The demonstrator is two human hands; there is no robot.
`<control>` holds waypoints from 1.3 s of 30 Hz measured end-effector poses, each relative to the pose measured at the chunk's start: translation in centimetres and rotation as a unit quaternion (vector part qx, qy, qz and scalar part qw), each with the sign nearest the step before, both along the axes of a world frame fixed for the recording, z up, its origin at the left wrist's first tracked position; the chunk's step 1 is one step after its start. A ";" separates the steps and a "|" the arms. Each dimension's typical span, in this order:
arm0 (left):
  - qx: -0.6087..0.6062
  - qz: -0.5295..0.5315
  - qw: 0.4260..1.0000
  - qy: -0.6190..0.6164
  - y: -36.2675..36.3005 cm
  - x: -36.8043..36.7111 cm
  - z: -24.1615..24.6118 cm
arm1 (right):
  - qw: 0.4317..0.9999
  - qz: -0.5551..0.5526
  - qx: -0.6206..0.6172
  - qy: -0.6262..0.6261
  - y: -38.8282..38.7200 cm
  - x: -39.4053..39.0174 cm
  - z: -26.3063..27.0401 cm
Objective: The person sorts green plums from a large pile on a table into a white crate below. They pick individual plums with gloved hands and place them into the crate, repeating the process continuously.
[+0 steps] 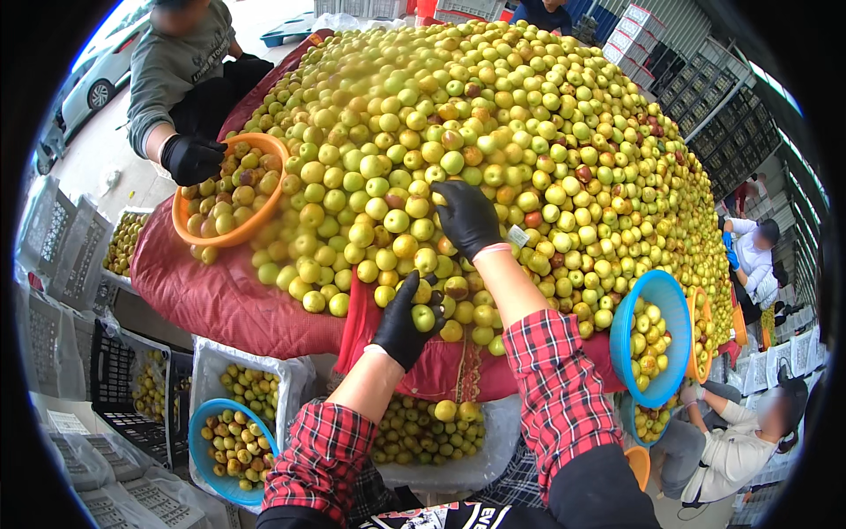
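Observation:
A large heap of green-yellow jujubes [396, 220], some with brown or red patches, is spread before me on a red quilted cloth [264, 311]. My left hand [404, 327], in a black glove, holds one green jujube [423, 318] at the heap's near edge. Farther up the heap is my right hand [468, 219], also black-gloved, its fingers bent down among the fruit. A jujube shows at those fingertips, but whether it is gripped cannot be made out. Just below my hands, a plastic-lined crate [499, 436] contains more jujubes.
At left, a person's black-gloved hand [193, 159] is over an orange basket [280, 147] of jujubes. Blue baskets of fruit stand at right [624, 330] and lower left [199, 433]. A lined white crate [205, 360] is beside the latter. Other people sit at right.

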State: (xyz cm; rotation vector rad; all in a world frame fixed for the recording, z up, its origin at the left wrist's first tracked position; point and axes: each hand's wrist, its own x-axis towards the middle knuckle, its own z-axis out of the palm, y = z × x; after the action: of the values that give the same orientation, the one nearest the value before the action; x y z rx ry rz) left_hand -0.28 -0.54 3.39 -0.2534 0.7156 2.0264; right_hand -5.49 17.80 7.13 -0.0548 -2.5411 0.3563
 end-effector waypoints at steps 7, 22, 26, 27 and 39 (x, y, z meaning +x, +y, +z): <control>0.094 0.076 0.982 -0.147 -0.9 -1.6 -0.3 | 0.968 -0.173 0.102 -0.152 -1.0 -1.2 -2.6; 0.198 -0.037 0.977 -0.071 -2.3 -1.7 0.0 | 0.987 -0.114 -0.018 -0.111 5.9 5.1 -4.0; 0.154 -0.017 0.982 -0.103 -1.7 -2.1 -0.7 | 0.989 -0.083 -0.108 -0.056 5.1 6.3 -4.4; 0.111 -0.015 0.985 -0.130 -1.8 -2.3 -0.7 | 0.983 -0.118 -0.134 -0.027 4.2 6.6 -3.8; 0.268 0.003 0.960 -0.087 -1.7 -2.2 2.0 | 0.979 -0.038 -0.024 -0.198 2.3 2.9 -2.7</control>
State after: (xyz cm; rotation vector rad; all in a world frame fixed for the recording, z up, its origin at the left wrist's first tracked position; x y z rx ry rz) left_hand -2.45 -2.28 5.36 -0.1123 0.0430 2.0886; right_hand -2.58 20.11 4.41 -0.2642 -2.9114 0.4100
